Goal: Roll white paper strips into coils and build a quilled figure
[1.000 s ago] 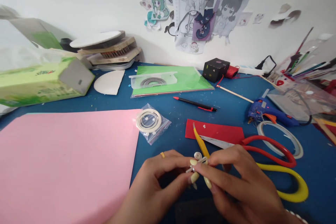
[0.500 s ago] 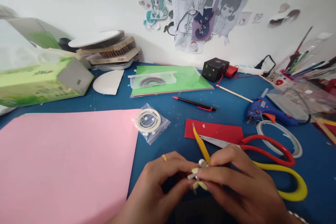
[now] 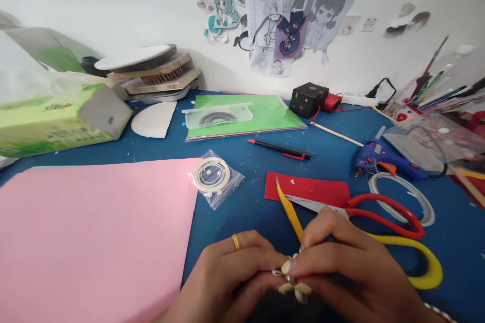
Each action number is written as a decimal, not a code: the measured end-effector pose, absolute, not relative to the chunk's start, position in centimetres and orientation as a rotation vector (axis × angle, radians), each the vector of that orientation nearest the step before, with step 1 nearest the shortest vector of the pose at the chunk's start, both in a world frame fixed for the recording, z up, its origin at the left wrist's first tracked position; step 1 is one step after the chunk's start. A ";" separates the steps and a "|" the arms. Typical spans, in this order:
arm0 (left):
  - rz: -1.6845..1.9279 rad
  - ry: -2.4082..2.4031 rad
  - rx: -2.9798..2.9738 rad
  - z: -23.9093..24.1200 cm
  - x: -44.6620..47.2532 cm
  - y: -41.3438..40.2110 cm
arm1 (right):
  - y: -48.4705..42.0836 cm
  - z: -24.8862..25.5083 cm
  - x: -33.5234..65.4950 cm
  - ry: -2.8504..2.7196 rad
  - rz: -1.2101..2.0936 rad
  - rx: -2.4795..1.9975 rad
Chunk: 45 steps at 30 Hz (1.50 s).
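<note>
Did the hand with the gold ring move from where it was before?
Yes. The left hand has moved toward the person and slightly right, farther from the clear plastic packet on the table.

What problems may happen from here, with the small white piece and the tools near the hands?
The small white piece, pinched between fingertips of the left hand and right hand, might slip or bend. The right hand partly hides the scissors and sits close to the tweezers, so it could knock either.
</note>
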<state>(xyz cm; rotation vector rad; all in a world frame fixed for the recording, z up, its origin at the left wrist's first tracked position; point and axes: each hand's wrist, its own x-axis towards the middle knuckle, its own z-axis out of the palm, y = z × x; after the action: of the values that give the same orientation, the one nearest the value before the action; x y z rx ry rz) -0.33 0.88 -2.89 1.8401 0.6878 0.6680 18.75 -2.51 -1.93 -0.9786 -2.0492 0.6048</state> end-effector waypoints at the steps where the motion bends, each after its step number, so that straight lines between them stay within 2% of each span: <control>1: 0.710 0.663 1.849 -3.1 -0.4 0.9 | -2.4 -1.9 18.7 -2.044 0.603 -0.974; 5: 0.809 0.576 1.846 -3.7 -0.5 0.8 | -2.3 -1.9 18.8 -2.039 0.617 -0.984; 18: 0.610 0.652 1.538 -3.3 0.0 1.1 | -2.6 -2.3 18.9 -2.031 0.707 -1.032; 36: 0.526 0.659 1.522 -3.7 0.2 1.1 | -2.5 -2.7 18.6 -1.920 0.776 -1.094; 45: 0.443 0.643 1.126 -3.6 0.5 1.3 | -2.4 -2.4 18.8 -1.955 0.830 -1.110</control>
<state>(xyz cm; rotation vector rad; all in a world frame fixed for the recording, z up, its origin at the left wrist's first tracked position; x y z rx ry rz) 0.54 1.26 -3.56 1.1258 0.6429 0.4431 18.77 -2.38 -2.39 -1.1101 -1.9554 0.8300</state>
